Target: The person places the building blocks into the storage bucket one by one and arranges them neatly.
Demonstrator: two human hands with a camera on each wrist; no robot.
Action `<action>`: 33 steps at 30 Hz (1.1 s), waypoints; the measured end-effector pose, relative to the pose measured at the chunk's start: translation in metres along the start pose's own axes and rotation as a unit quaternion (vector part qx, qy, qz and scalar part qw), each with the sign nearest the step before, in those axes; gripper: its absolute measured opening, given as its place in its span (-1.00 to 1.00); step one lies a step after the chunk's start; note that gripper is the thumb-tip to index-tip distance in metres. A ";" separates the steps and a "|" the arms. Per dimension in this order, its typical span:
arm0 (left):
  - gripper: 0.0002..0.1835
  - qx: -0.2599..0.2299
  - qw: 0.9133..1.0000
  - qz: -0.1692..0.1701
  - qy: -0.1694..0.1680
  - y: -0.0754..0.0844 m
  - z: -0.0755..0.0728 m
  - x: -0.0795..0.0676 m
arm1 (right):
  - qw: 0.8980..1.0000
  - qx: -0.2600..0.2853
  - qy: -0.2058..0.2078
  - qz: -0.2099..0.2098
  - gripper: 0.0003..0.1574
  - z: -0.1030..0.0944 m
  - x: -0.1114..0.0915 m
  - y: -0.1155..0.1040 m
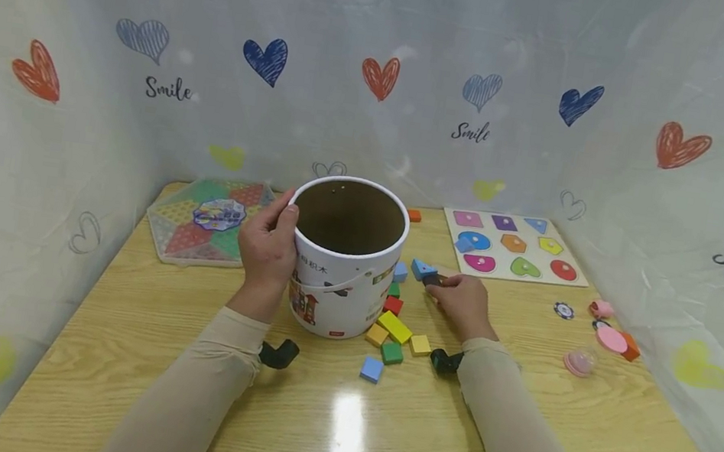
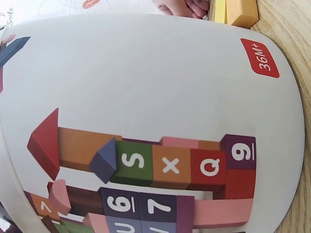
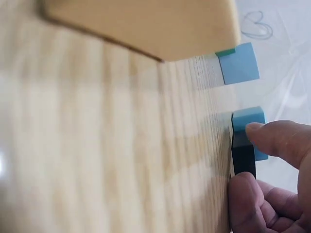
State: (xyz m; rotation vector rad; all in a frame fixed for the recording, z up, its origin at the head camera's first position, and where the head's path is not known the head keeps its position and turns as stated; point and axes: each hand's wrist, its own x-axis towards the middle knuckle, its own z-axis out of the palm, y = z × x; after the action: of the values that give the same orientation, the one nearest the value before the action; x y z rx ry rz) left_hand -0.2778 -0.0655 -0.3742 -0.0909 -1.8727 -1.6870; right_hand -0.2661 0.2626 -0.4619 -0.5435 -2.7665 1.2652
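Note:
My left hand (image 1: 268, 248) grips the near-left rim of a white toy-block bucket (image 1: 356, 314), thumb over the edge. The bucket stands upright with a dark interior, its bottom hidden; its wall with printed letter blocks (image 2: 170, 165) fills the left wrist view. To the right, my right hand (image 1: 462, 302) pinches a small black block (image 3: 244, 158) between thumb and fingers, close against a blue triangular block (image 1: 423, 269). Beside the bucket lie a red block (image 1: 393, 305), a long yellow block (image 1: 394, 327), a green block (image 1: 392, 353), a light blue block (image 1: 372, 369) and several others.
A shape-puzzle board (image 1: 567, 274) lies at the back right, and a clear-lidded colored game case (image 1: 167, 249) at the back left. Along the right edge are a pink disc (image 1: 612, 339), an orange block (image 1: 630, 347), a clear-domed pink toy (image 1: 579, 362) and a poker chip (image 1: 563, 311).

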 end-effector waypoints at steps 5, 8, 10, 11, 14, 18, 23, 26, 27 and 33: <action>-0.66 0.003 1.000 -0.003 0.002 0.000 0.001 -0.002 | 0.999 -0.050 0.004 -0.007 -0.51 0.002 0.001 0.000; -0.67 0.002 1.000 -0.007 0.002 -0.001 0.002 -0.004 | 0.998 -0.060 0.011 -0.019 -0.53 0.002 0.001 0.002; -0.68 0.000 1.000 -0.006 0.000 -0.002 0.003 -0.005 | 0.998 -0.063 0.017 -0.023 -0.53 0.001 -0.001 0.004; -0.68 -0.001 1.000 -0.006 0.000 -0.003 0.003 -0.005 | 0.998 -0.060 0.019 -0.024 -0.53 0.000 -0.002 0.004; -0.66 -0.005 1.000 -0.001 0.000 -0.003 0.004 -0.005 | 0.998 -0.054 0.031 -0.032 -0.52 -0.004 -0.006 0.002; -0.65 -0.008 1.000 0.001 0.002 -0.001 0.004 -0.003 | 0.996 -0.044 0.045 -0.055 -0.46 -0.019 -0.016 -0.014; -0.66 -0.008 1.000 -0.004 0.003 -0.001 0.002 -0.001 | 0.993 0.010 0.053 -0.106 -0.39 -0.045 -0.036 -0.052; -0.65 -0.001 1.000 -0.006 0.002 -0.001 0.001 -0.001 | 0.988 0.069 0.046 -0.130 -0.37 -0.062 -0.056 -0.080; -0.65 0.001 1.000 -0.006 0.001 -0.001 0.001 -0.001 | 0.985 0.088 0.045 -0.139 -0.37 -0.067 -0.062 -0.089; -0.65 0.004 1.000 -0.007 0.001 0.001 0.000 -0.001 | 0.964 0.170 0.030 -0.202 -0.49 -0.075 -0.093 -0.138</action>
State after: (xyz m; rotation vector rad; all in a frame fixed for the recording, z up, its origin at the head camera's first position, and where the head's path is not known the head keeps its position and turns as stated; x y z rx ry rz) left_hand -0.2770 -0.0653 -0.3740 -0.0731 -1.8821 -1.6879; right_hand -0.2050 0.2022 -0.3005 0.0088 -2.3606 1.5279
